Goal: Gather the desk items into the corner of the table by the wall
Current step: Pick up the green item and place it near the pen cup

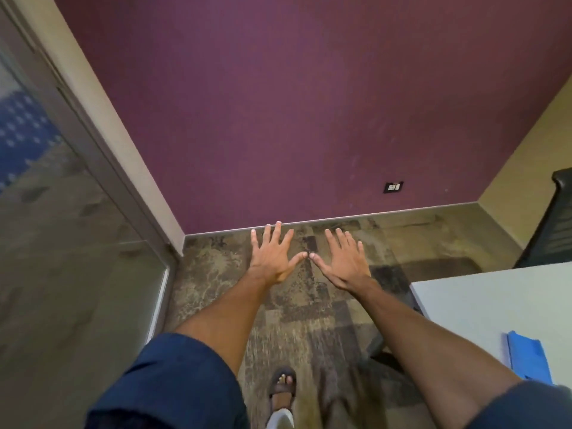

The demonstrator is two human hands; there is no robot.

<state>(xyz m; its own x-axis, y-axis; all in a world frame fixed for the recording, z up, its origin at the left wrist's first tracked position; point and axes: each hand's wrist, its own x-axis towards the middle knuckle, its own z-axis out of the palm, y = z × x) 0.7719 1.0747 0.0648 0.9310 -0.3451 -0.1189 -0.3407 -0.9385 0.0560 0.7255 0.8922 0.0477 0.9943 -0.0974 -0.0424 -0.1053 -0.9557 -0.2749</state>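
My left hand (271, 254) and my right hand (344, 261) are stretched out in front of me over the carpet, palms down, fingers spread, thumb tips almost touching. Neither holds anything. A white table (495, 301) shows only at the lower right, its corner pointing toward me. On it lies a blue flat item (527, 357), partly hidden behind my right forearm. Both hands are well left of the table and apart from it.
A purple wall (309, 103) with a black socket plate (393, 187) faces me. A glass partition with a metal frame (62, 243) runs along the left. A black chair (554, 230) stands behind the table at the right. My sandalled foot (282, 383) is on patterned carpet.
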